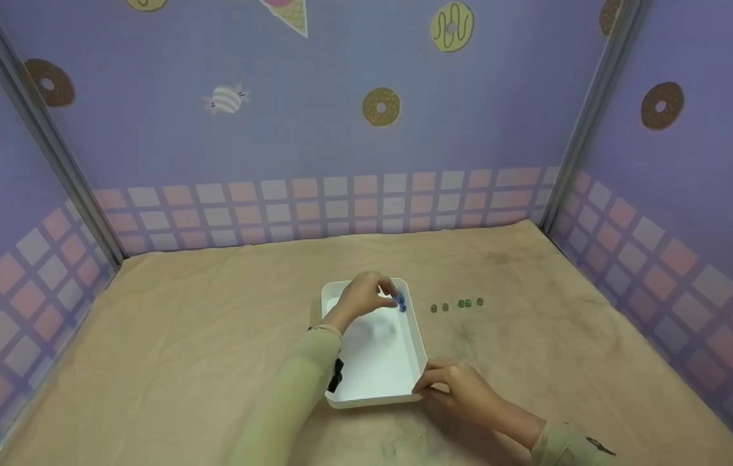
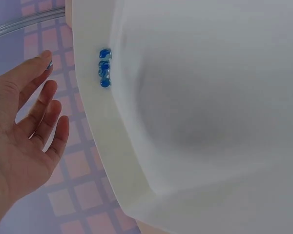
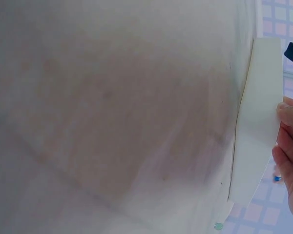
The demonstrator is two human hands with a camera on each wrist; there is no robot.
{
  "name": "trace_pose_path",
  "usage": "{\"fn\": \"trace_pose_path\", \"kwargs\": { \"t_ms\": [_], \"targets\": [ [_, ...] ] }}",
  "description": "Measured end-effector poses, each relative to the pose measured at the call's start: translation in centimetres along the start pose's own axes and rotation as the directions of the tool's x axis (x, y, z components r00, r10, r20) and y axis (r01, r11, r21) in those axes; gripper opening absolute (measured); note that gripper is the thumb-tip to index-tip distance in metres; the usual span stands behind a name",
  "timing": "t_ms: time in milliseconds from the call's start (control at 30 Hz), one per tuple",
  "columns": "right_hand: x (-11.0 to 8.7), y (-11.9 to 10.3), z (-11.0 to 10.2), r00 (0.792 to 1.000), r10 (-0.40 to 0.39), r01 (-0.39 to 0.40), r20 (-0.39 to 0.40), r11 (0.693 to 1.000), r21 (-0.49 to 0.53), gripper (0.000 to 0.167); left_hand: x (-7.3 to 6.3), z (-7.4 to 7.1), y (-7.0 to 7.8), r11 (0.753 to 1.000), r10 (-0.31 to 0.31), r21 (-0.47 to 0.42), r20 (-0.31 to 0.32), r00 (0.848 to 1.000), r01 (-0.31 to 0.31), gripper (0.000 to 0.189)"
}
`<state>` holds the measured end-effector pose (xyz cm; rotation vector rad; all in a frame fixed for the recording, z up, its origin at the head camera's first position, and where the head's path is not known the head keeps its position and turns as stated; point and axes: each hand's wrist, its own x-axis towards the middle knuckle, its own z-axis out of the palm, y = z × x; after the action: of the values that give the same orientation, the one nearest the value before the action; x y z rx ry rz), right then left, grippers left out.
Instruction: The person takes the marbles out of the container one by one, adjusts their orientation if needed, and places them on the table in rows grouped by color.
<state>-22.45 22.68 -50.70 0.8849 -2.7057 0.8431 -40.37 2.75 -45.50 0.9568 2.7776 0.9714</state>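
Left hand [image 1: 361,294]: above the far end of the tray [image 1: 376,375], thumb and index finger closed to a pinch; the other fingers are bent loosely and spread apart.
Held bead [image 2: 50,65]: small and blue, between the tips of that thumb and index finger, mostly covered by them.
Blue beads [image 2: 104,73]: four in a line inside the tray, along its right wall near the far end, close to the left hand.
Right hand [image 1: 460,388]: at the near right corner of the tray, its fingers pinching the rim, thumb against the wall.
Tray: white, rectangular, with low walls, flat on the table [image 1: 211,336], long sides running away from the person.
Green beads [image 1: 461,303]: five in a loose row on the table, right of the tray's far half, the third and fourth side by side.
Black object [image 1: 336,375]: at the tray's left rim, near end; cannot tell what it is.
Sleeves [image 1: 295,382]: pale green.
Walls [image 1: 314,129]: purple, with doughnuts and checks.
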Motion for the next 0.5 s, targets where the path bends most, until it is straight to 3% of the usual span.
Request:
{"fn": "trace_pose_path", "kwargs": {
  "t_ms": [233, 500],
  "targets": [
    [0.1, 0.0, 0.1, 1.000, -0.009, 0.009, -0.004, 1.000, 0.011, 0.007, -1.1, -2.2, -0.6, 0.997, 0.062, -0.052, -0.042, 0.997, -0.064, 0.017],
    [-0.1, 0.1, 0.3, 0.999, -0.020, 0.020, -0.026, 1.000, -0.003, 0.009, -2.9, -3.5, -2.3, 0.997, 0.043, -0.066, -0.098, 0.994, -0.049, 0.013]
  ]
}}
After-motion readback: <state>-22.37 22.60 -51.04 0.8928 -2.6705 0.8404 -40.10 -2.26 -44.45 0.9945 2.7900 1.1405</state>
